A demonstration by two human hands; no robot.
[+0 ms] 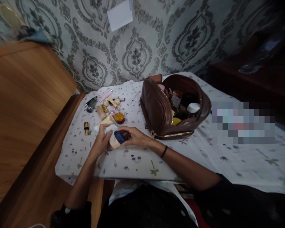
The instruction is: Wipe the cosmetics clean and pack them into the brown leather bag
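Note:
Near the front of the printed cloth, my right hand (133,136) grips the dark blue cap of a peach-coloured bottle (115,143). My left hand (102,139) is closed on a white cloth or wipe (111,129), close against the bottle. Just beyond my hands lie a cream tube (107,121) and an amber round jar (119,117). A gold lipstick-like tube (86,128) stands to the left. An open brown bag (156,107) full of cosmetics sits to the right.
More small cosmetics, including a dark green bottle (91,104) and a pink tube (105,95), lie behind my hands. A wooden cabinet (30,104) borders the left side. The patterned wall (137,57) rises behind. A blurred-out patch covers something at the right.

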